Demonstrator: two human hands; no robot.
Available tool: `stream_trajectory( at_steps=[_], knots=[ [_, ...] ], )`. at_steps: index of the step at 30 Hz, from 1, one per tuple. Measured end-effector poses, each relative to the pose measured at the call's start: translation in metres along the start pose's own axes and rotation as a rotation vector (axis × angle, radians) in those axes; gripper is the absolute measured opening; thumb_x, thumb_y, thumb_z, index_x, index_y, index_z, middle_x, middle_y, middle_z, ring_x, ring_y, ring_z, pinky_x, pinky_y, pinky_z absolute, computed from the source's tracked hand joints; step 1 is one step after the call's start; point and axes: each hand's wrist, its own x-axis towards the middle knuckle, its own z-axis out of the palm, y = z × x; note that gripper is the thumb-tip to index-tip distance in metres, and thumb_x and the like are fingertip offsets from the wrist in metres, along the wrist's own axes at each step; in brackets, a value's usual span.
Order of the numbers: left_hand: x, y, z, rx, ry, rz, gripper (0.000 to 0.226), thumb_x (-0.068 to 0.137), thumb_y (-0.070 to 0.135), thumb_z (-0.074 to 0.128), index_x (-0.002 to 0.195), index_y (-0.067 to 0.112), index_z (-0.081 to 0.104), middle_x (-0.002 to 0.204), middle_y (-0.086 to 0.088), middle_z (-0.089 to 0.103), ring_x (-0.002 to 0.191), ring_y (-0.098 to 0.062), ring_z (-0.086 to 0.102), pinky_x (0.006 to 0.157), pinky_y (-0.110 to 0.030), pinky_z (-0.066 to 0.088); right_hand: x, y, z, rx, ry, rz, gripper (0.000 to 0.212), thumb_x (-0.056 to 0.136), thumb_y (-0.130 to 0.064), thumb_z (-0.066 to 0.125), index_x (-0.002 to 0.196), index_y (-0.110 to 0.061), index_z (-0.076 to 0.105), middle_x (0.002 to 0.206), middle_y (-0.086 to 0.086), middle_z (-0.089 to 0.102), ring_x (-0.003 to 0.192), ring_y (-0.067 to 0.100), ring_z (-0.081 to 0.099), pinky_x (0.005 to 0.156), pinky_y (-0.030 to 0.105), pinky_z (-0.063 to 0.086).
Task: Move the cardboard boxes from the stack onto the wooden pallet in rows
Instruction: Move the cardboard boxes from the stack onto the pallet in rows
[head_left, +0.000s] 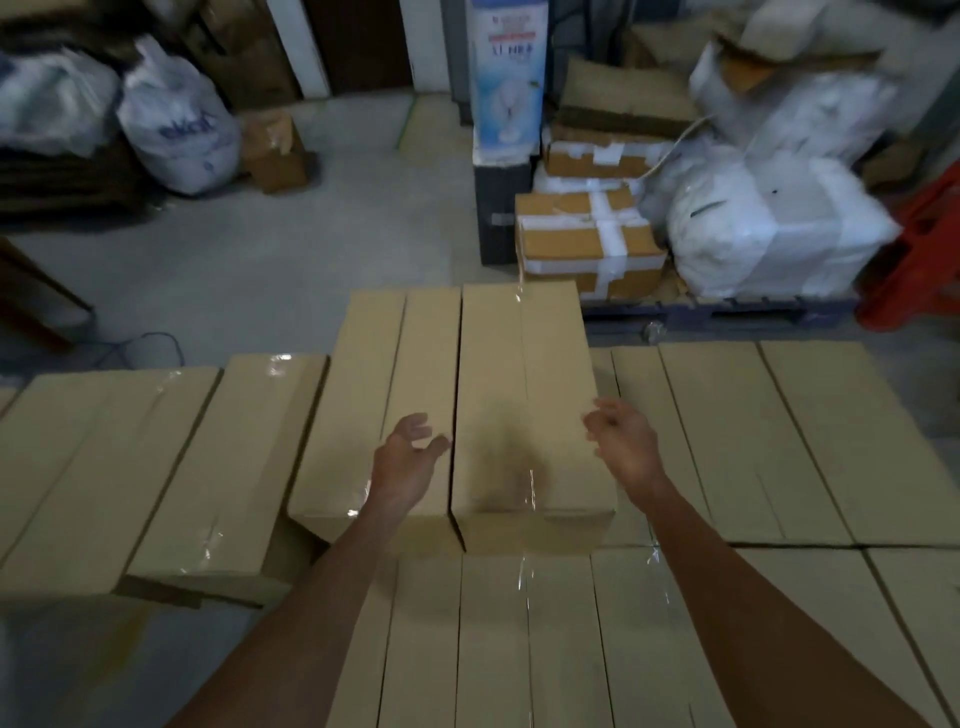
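Long brown cardboard boxes fill the lower view. Two of them lie side by side on top of the lower layer: a left top box (374, 395) and a right top box (524, 395) sealed with clear tape. My left hand (408, 452) hovers over the seam between them, fingers loosely curled and holding nothing. My right hand (621, 441) hovers at the right top box's right edge, fingers relaxed and also holding nothing. More boxes lie flat to the left (171, 452), to the right (753, 441) and below (519, 649). No wooden pallet is visible under the boxes.
Grey concrete floor (291, 249) lies beyond the boxes. A dark pallet (727, 312) at the right carries taped cartons (587, 239) and white wrapped bundles (769, 234). A tall fan box (506, 78) stands behind. White sacks (176, 124) sit at the back left.
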Motion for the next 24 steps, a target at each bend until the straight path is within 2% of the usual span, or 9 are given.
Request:
stream_trajectory(
  at_steps=[3, 6, 10, 13, 15, 17, 21, 24],
  knots=[
    [-0.043, 0.038, -0.044, -0.04, 0.039, 0.039, 0.042, 0.093, 0.029, 0.073, 0.132, 0.022, 0.06, 0.123, 0.003, 0.069, 0.107, -0.016, 0.063, 0.075, -0.018, 0.04, -0.043, -0.061, 0.002, 0.136, -0.089, -0.003, 0.021, 0.095, -0.01, 0.06, 0.115, -0.013, 0.063, 0.106, 0.015, 0.07, 0.08, 0.02, 0.065, 0.07, 0.036, 0.052],
    [-0.09, 0.066, -0.092, -0.085, 0.108, 0.084, 0.036, 0.092, 0.025, 0.073, 0.126, 0.022, 0.061, 0.117, 0.002, 0.071, 0.107, -0.016, 0.064, 0.073, -0.014, 0.039, -0.096, -0.117, 0.008, 0.186, -0.184, -0.05, 0.017, 0.096, -0.011, 0.06, 0.112, -0.013, 0.064, 0.101, 0.007, 0.068, 0.081, 0.021, 0.067, 0.07, 0.033, 0.053],
    [-0.16, 0.08, -0.165, -0.12, 0.184, 0.117, 0.035, 0.092, 0.031, 0.073, 0.124, 0.024, 0.061, 0.108, 0.009, 0.07, 0.108, -0.018, 0.065, 0.091, -0.028, 0.044, -0.171, -0.171, 0.028, 0.216, -0.32, -0.132, 0.015, 0.094, -0.01, 0.06, 0.108, -0.014, 0.065, 0.099, 0.01, 0.07, 0.08, 0.024, 0.069, 0.068, 0.035, 0.053],
    [-0.205, 0.057, -0.221, -0.124, 0.26, 0.127, 0.035, 0.081, 0.045, 0.075, 0.113, 0.034, 0.065, 0.101, 0.013, 0.073, 0.104, -0.021, 0.069, 0.101, -0.039, 0.05, -0.225, -0.196, 0.055, 0.21, -0.395, -0.18, 0.013, 0.092, -0.013, 0.063, 0.104, -0.019, 0.065, 0.1, 0.009, 0.071, 0.08, 0.024, 0.072, 0.065, 0.033, 0.053],
    [-0.233, 0.032, -0.256, -0.144, 0.301, 0.118, 0.028, 0.083, 0.043, 0.075, 0.108, 0.038, 0.064, 0.101, 0.013, 0.074, 0.104, -0.023, 0.069, 0.1, -0.041, 0.051, -0.261, -0.203, 0.078, 0.195, -0.446, -0.2, 0.014, 0.091, -0.015, 0.064, 0.104, -0.02, 0.066, 0.1, 0.008, 0.072, 0.083, 0.025, 0.073, 0.066, 0.033, 0.055],
    [-0.262, 0.004, -0.29, -0.155, 0.346, 0.108, 0.025, 0.089, 0.037, 0.074, 0.112, 0.034, 0.065, 0.105, 0.012, 0.073, 0.103, -0.021, 0.069, 0.1, -0.04, 0.05, -0.297, -0.207, 0.105, 0.166, -0.488, -0.215, 0.012, 0.091, -0.017, 0.065, 0.102, -0.02, 0.066, 0.099, 0.008, 0.072, 0.083, 0.026, 0.074, 0.067, 0.035, 0.056],
    [-0.312, -0.058, -0.359, -0.205, 0.409, 0.07, 0.021, 0.09, 0.033, 0.074, 0.108, 0.034, 0.065, 0.108, 0.003, 0.074, 0.097, -0.021, 0.071, 0.091, -0.039, 0.052, -0.363, -0.211, 0.169, 0.147, -0.545, -0.238, 0.013, 0.089, -0.015, 0.064, 0.102, -0.016, 0.065, 0.097, 0.01, 0.071, 0.072, 0.024, 0.07, 0.059, 0.031, 0.053],
    [-0.349, -0.106, -0.408, -0.229, 0.427, 0.032, 0.023, 0.093, 0.028, 0.071, 0.115, 0.028, 0.063, 0.109, 0.0, 0.072, 0.095, -0.019, 0.068, 0.081, -0.032, 0.051, -0.42, -0.204, 0.218, 0.151, -0.573, -0.246, 0.015, 0.092, -0.013, 0.064, 0.106, -0.016, 0.063, 0.096, 0.008, 0.068, 0.075, 0.024, 0.068, 0.063, 0.032, 0.052]
  ],
)
